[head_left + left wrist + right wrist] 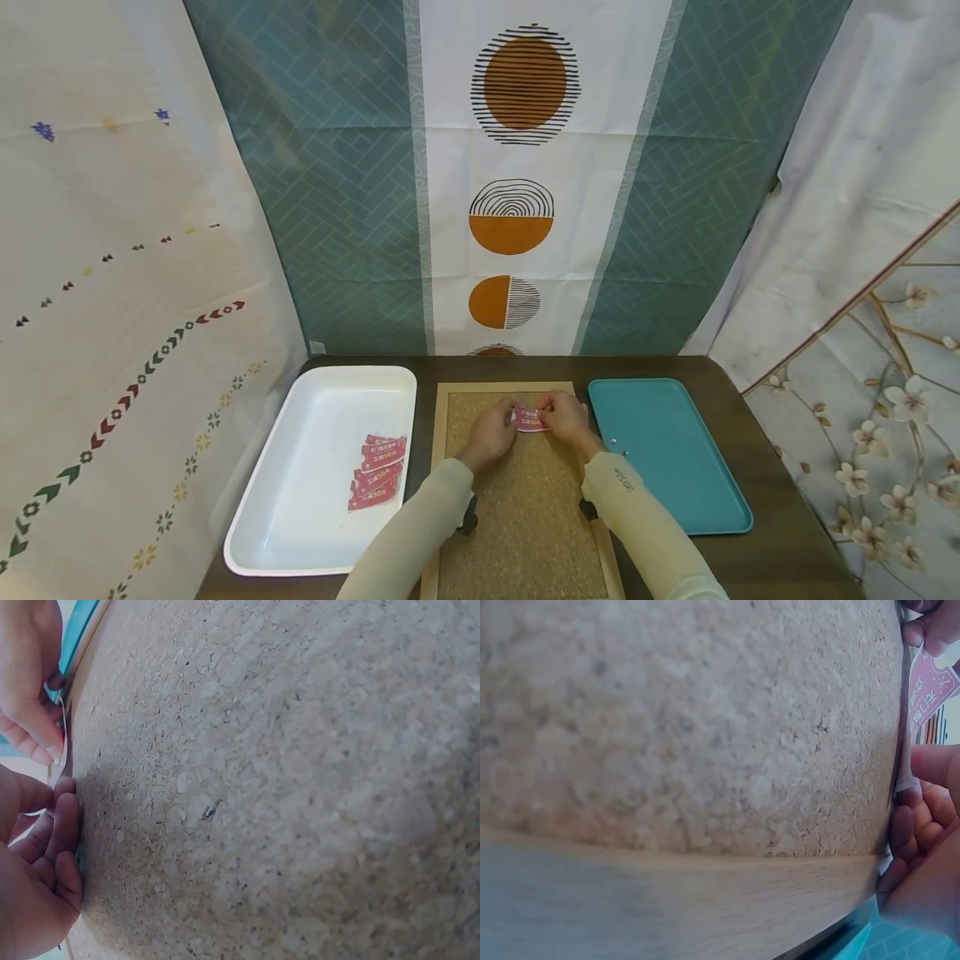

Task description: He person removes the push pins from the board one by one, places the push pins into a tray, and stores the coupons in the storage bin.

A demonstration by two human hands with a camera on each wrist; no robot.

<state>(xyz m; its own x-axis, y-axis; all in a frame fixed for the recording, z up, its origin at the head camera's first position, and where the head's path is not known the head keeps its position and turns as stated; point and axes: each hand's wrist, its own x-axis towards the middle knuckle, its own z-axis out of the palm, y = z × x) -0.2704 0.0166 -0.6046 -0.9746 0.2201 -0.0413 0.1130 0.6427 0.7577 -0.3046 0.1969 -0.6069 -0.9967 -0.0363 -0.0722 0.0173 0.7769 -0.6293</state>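
Observation:
Near the far end of a wood-framed cork board [517, 517], a small pink-red paper coupon [529, 419] is held between both hands. My left hand [493, 433] pinches its left end. At its right end, my right hand [566, 417] pinches it between thumb and fingers. The right wrist view shows the coupon [932, 686] standing at a slant just off the cork, with white printing. A tiny white dot shows at the right thumb tip in the left wrist view; its kind is unclear.
A white tray [292, 500] on the left holds several similar coupons [378, 471], overlapping. On the right lies a teal tray [675, 450] with a few tiny shiny pieces near its left edge. Everything stands on a dark table [787, 517] before a patterned curtain [345, 208].

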